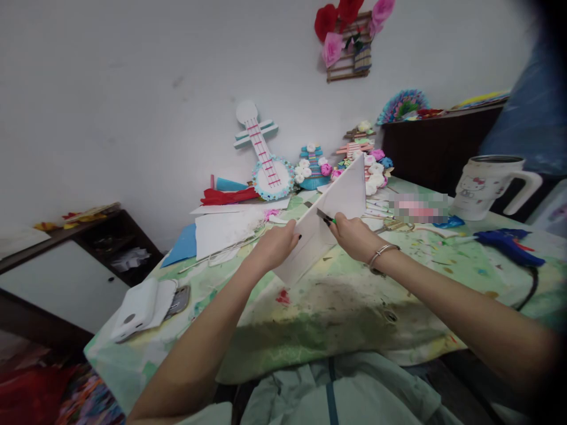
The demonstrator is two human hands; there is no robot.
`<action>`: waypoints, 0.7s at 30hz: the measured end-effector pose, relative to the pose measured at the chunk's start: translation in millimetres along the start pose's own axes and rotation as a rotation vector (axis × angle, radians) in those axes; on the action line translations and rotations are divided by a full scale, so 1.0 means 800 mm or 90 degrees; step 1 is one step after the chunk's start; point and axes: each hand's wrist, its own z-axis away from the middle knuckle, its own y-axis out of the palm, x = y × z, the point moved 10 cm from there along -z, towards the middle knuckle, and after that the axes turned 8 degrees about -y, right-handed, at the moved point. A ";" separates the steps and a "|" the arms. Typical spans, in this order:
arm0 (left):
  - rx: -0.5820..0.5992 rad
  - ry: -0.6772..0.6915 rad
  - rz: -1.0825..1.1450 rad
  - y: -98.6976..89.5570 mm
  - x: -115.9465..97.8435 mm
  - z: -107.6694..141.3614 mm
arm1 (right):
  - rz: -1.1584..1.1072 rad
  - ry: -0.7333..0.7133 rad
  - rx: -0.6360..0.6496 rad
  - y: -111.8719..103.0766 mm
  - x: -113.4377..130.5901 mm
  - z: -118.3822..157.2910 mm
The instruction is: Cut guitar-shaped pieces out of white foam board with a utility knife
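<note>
A white foam board (pixel 310 242) stands tilted on its edge above the table, between my two hands. My left hand (pixel 277 245) is closed on its near left side, thumb on the face towards me. In the fist of my right hand (pixel 354 236) is a utility knife (pixel 325 216), its grey blade pointing left against the board's face. A dark grey bit shows just past the board's upper edge, level with the blade; whether it is the blade's tip coming through, I cannot tell. The knife's handle is mostly hidden by my fingers.
White sheets (pixel 221 235) and a blue sheet (pixel 181 247) lie at the left. A paper-craft lute (pixel 266 156) leans on the wall. To the right are a white mug (pixel 482 189) and a blue glue gun (pixel 509 245) with its cord. A white case (pixel 144 310) lies front left.
</note>
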 end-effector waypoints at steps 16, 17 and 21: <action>0.006 -0.007 0.005 0.004 0.004 -0.003 | 0.014 -0.051 0.069 0.020 0.008 -0.002; 0.007 -0.004 0.005 0.004 0.002 -0.003 | 0.014 -0.051 0.068 0.021 0.008 -0.001; 0.001 0.002 -0.011 0.003 -0.002 -0.001 | 0.009 -0.025 0.049 0.019 0.005 -0.003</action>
